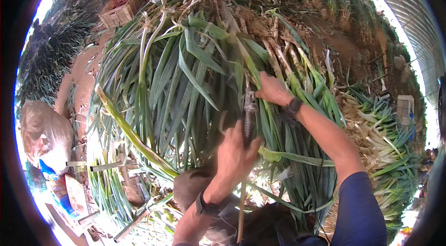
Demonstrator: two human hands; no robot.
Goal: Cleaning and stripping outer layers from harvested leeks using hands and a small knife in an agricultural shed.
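Observation:
My left hand (pixel 236 152) is closed round the handle of a grey blow gun (pixel 249 111), its tip pointing away from me toward the stalks. A tan hose (pixel 242 209) runs down from it between my forearms. Just beyond and to the right, my right hand (pixel 273 89) has its fingers closed on a thick green onion stalk (pixel 251 67), whose dry root end points to the far side. A big heap of long green onions (pixel 172 83) spreads under and left of both hands, leaves hanging toward me. More stalks (pixel 297 76) lie to the right of my right hand.
A wooden crate (pixel 121 6) stands at the far left. Trimmed onions with pale stems (pixel 383 148) are piled at the right, near a white plastic basket (pixel 405 109). A pale sack (pixel 45 132) sits at the left. Loose leaves and roots litter the brown ground (pixel 344 67).

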